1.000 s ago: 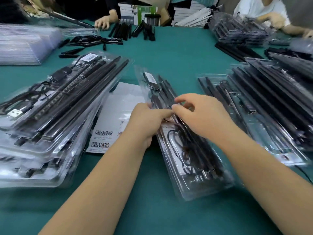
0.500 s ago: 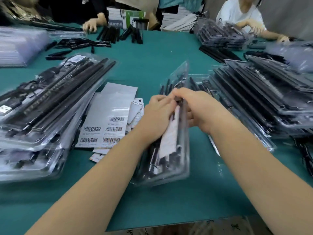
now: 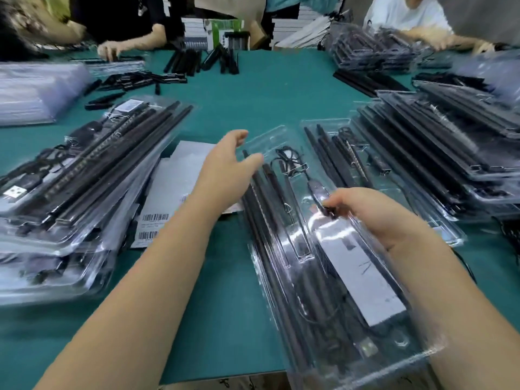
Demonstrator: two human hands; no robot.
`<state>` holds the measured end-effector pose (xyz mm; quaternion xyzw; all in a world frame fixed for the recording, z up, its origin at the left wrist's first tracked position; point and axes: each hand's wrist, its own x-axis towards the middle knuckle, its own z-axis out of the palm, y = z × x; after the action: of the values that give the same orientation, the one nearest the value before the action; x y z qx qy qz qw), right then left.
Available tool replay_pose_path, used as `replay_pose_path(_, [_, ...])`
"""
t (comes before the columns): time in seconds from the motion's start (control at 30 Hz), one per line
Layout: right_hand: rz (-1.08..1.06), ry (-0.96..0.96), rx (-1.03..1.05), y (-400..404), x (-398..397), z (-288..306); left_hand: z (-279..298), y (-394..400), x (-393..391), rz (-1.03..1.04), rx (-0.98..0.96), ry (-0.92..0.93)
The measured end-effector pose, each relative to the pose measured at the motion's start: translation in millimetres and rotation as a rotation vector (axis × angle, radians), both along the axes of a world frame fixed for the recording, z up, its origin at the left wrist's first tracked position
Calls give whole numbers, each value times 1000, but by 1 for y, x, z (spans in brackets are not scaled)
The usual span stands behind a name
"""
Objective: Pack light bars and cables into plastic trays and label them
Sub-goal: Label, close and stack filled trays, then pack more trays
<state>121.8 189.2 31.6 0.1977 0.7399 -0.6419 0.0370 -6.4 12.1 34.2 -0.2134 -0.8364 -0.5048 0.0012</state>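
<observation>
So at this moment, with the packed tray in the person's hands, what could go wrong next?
1. Only the right hand grips the tray, which juts past the table edge; the open left hand merely rests beside it, so it may tip or drop.
2. The label sheets lie partly under the left forearm and could be dragged out of place.
3. The leaning stack of packed trays on the left might slide if bumped.

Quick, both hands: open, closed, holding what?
Left hand: open, fingers relaxed, holding nothing.
Right hand: fingers grip the clear plastic clamshell tray of black light bars.
</observation>
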Motion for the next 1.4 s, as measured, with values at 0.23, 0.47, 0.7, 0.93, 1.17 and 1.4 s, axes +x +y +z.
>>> replay_pose_path(0.23, [132, -28, -220, 5, -1, -4, 56, 26, -79, -154, -571, 5])
replay_pose_path(0.47, [200, -4, -213, 8, 1, -6, 40, 21, -120, -346, -451, -525])
replay_pose_path(0.7, [232, 31, -39, 12, -2, -2, 34, 28, -118, -380, -444, -522])
replay_pose_path(0.93, [237, 36, -120, 21, 3, 0, 37, 38, -105, -290, -527, -318])
replay_pose_path(1.17, [143, 26, -79, 13, -1, -2, 48, 55, -75, -50, -817, 91])
replay_pose_path(1.4, [-254, 86, -262, 6, -10, 2, 56, 19, 19, 243, -39, -43])
